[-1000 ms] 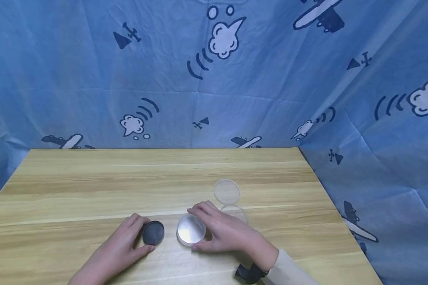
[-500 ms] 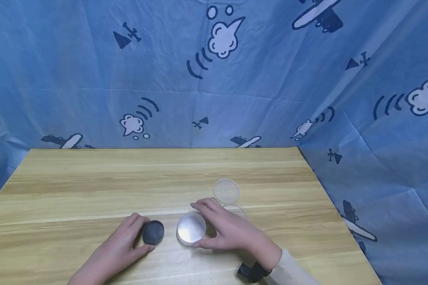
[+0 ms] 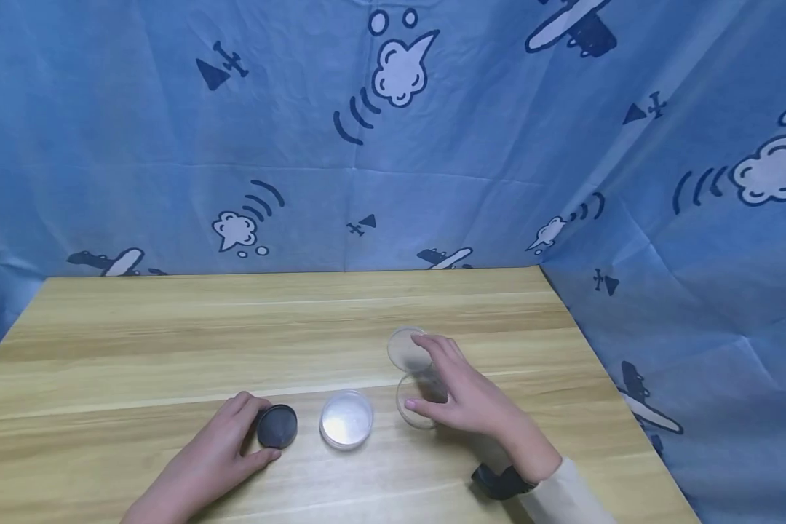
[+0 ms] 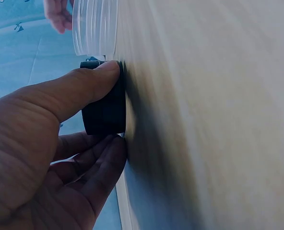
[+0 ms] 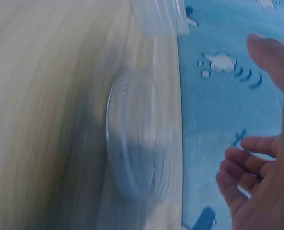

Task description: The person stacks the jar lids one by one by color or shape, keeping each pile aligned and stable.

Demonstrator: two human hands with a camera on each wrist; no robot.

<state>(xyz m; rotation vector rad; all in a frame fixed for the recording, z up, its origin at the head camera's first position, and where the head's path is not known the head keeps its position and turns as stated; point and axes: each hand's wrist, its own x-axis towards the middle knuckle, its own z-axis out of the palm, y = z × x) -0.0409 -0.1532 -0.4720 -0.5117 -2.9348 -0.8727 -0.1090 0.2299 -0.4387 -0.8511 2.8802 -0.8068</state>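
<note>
My left hand (image 3: 212, 451) grips a short black round container (image 3: 278, 426) that stands on the table, thumb at its near side and fingers at its far side. In the left wrist view the black container (image 4: 103, 108) sits between thumb and fingertips. To its right stands a stack of clear round plastic dishes (image 3: 346, 421), shiny on top. My right hand (image 3: 468, 397) hovers over a clear round dish (image 3: 407, 413), thumb and fingers spread, holding nothing. The right wrist view has a gap between that hand (image 5: 264, 163) and the dish (image 5: 132, 115).
Just behind the dish lies another clear round disc (image 3: 402, 351), partly covered by the right fingers. A wooden table (image 3: 170, 342) bears everything. Blue printed cloth (image 3: 301, 131) hangs along its back and right edges. A black wrist strap (image 3: 504, 482) is on the right wrist.
My right hand has let go of the clear dish stack and moved right, over the clear round dish. The left hand stays on the black container. The head view has shifted slightly.
</note>
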